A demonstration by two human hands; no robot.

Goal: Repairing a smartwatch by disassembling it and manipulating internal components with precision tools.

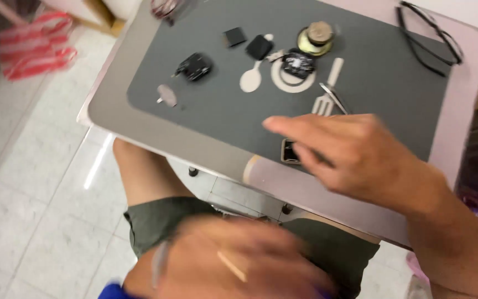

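Fingers of the right hand (355, 158) are spread loosely over a small dark part (289, 151) on the grey mat (206, 111), touching it but not pinching. Tweezers (333, 98) lie just beyond the fingertips. The left hand (233, 266) is blurred near the lap; its grip I cannot tell.

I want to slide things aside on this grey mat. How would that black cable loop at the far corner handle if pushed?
The black cable loop looks thin and slack, so it would probably flop and deform rather than slide whole. It likely weighs little. Part lies off the grey mat, so it may snag there.
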